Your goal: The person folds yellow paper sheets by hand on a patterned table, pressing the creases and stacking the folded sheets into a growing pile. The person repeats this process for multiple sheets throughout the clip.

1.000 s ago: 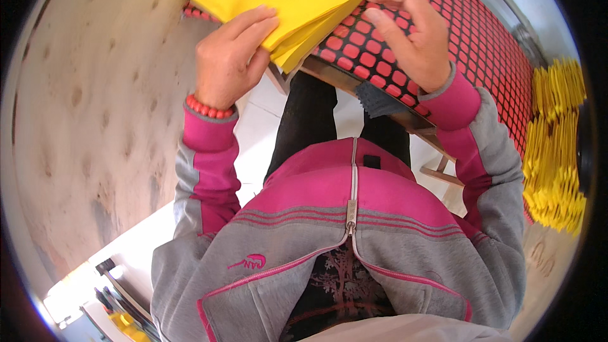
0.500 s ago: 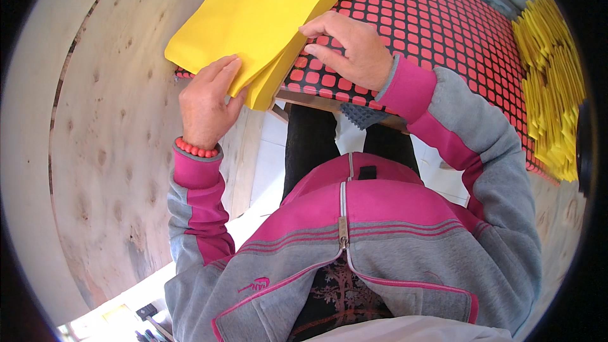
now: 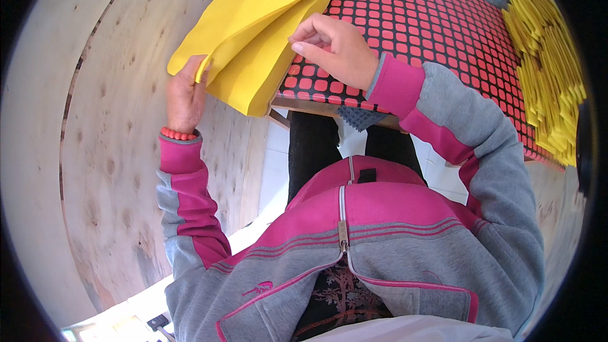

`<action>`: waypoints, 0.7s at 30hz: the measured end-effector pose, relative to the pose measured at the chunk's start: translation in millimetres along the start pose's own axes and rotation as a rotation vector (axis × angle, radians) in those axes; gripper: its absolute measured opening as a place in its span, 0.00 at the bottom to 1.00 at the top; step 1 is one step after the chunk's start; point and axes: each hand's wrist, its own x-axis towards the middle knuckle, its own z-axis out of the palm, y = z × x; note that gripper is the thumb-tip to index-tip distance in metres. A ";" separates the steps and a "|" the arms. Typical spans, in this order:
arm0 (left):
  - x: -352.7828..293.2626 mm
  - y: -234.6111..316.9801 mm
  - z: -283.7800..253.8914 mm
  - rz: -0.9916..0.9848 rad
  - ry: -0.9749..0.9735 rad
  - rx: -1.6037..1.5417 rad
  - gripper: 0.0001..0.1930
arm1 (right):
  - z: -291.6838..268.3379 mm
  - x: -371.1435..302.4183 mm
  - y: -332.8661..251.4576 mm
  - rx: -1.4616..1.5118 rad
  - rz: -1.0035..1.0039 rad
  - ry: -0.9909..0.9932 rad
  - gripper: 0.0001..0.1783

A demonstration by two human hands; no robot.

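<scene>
A stack of yellow, cloth-like sheets (image 3: 253, 82) lies on the near left part of the table. My left hand (image 3: 185, 93) is closed on the near left corner of the top yellow sheet (image 3: 234, 16), pinching it between thumb and fingers. That corner is raised and curls away from the layers below, leaving a gap along the right side. My right hand (image 3: 335, 49) is at the stack's right edge, fingers curled and thumb drawn close to the index finger. Whether anything lies between those fingertips cannot be made out.
A red-and-black checked cover (image 3: 411, 31) spreads over the table. Several bunched yellow pieces (image 3: 548, 76) are piled at its right end. A pale wooden board surface (image 3: 120, 152) stretches along the left. A dark grey textured cloth (image 3: 361, 117) hangs beneath the table's near edge.
My left hand has moved left and down, lifting the top sheet's near corner and widening the gap below it. My right hand has shifted slightly left, its thumb and fingers closer together.
</scene>
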 end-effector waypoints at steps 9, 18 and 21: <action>30.1 54.1 -26.2 0.127 -0.025 0.146 0.20 | -24.8 55.5 1.5 0.755 0.652 0.012 0.40; 44.7 175.5 30.5 0.471 -0.051 0.356 0.11 | -115.3 48.8 50.1 0.439 0.550 0.200 0.21; 46.3 214.7 76.2 0.512 -0.084 0.247 0.08 | -178.7 15.1 58.7 0.392 0.586 0.153 0.23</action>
